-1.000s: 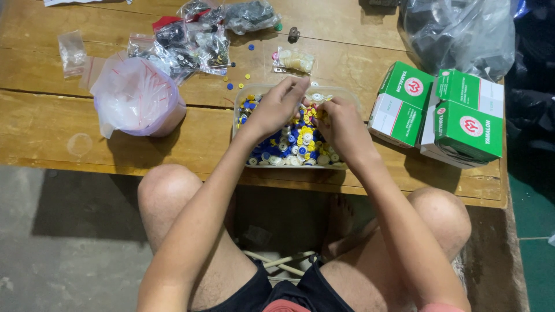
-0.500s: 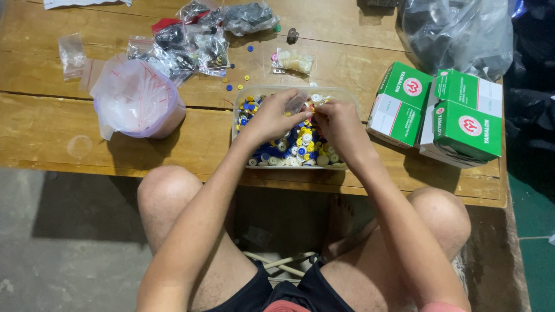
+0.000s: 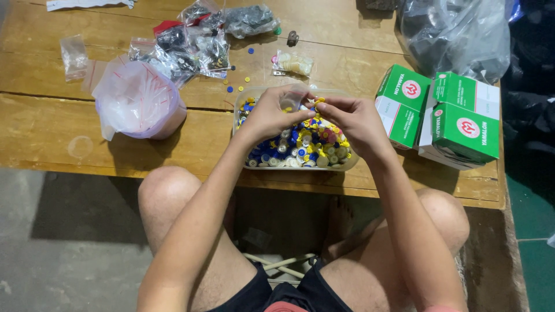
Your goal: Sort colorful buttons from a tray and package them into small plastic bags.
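Wooden table [image 3: 69, 138] holds a clear tub [image 3: 347, 163] of small coloured buttons [image 3: 300, 147] at its near edge. Above it, the left hand [image 3: 272, 112] and right hand [image 3: 352, 118] meet, fingertips pinched together on a tiny yellow piece [image 3: 318, 101]. Green boxes [image 3: 439, 112] sit right, a plastic bag [image 3: 139, 101] left.

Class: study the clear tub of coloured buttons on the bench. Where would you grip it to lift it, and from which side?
Probably by the clear tub's two short end walls, one hand each, coming from above: it is open-topped, heaped, so must stay level. The left hand and right hand hover over it.
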